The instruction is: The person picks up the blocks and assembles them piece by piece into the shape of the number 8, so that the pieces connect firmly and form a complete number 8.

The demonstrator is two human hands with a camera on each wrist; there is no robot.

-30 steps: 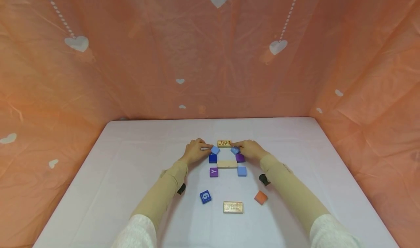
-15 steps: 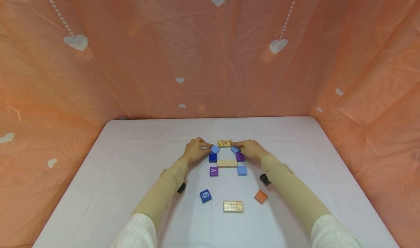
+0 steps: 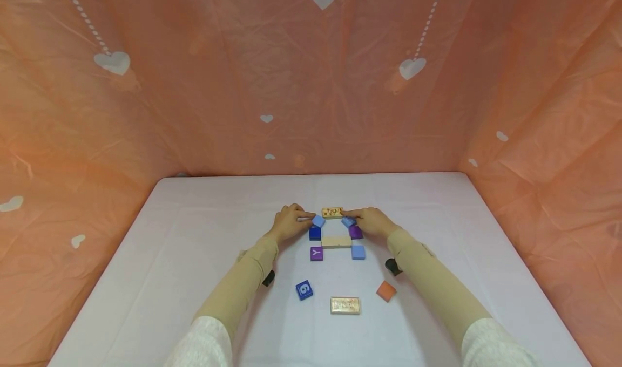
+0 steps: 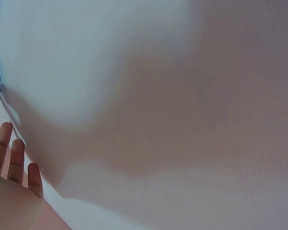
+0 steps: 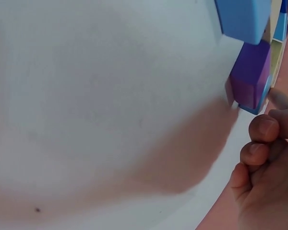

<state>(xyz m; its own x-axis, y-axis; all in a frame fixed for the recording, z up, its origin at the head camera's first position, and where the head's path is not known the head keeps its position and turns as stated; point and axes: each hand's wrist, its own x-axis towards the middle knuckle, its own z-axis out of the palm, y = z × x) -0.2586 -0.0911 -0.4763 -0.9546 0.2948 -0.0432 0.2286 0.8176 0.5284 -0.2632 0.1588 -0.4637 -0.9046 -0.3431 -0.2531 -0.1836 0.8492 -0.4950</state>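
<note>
In the head view my left hand (image 3: 288, 222) reaches a light blue block (image 3: 318, 221), with fingertips at its outer side. Its other fingers look fairly straight in the left wrist view. My right hand (image 3: 372, 221) stretches its index finger across a second light blue block (image 3: 347, 222) towards the right end of a gold patterned tile (image 3: 332, 212); in the right wrist view its other fingers (image 5: 264, 128) are bent. Below these blocks stand a dark blue block (image 3: 315, 233) on the left and a purple block (image 3: 356, 232) on the right.
A pale wooden block (image 3: 336, 242) spans between a purple Y block (image 3: 317, 253) and a light blue block (image 3: 358, 252). Nearer lie a blue 6 block (image 3: 304, 290), a gold tile (image 3: 345, 305) and an orange block (image 3: 386, 291). Orange curtains (image 3: 311, 86) surround the white table (image 3: 194, 221).
</note>
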